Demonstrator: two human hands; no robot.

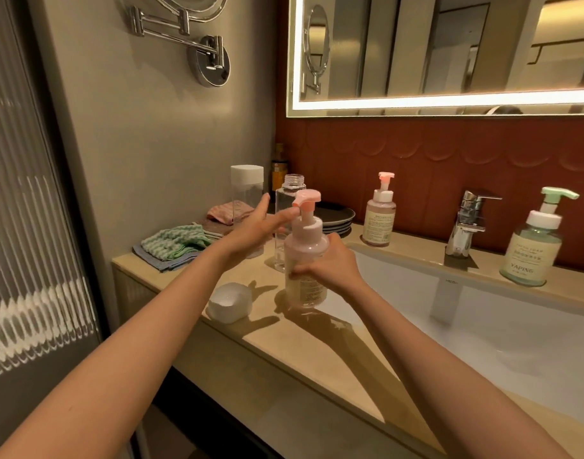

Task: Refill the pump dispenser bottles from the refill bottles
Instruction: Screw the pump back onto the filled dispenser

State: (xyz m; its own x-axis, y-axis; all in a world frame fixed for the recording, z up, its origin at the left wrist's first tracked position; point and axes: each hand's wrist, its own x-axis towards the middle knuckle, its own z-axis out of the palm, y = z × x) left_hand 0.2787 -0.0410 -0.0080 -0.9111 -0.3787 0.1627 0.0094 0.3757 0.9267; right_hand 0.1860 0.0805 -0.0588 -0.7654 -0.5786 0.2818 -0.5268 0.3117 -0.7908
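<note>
The pink pump bottle (305, 250) stood on the tabletop (251, 342) at the sink's (482, 309) edge. It looked like light, thin plastic that I judged would dent if squeezed and slip if wet, so its body seemed the safest hold. My right hand (327, 266) was wrapped around that body. My left hand (257, 225), fingers straight, touched the pump spout. An uncapped clear refill bottle (292, 190) stood just behind.
</note>
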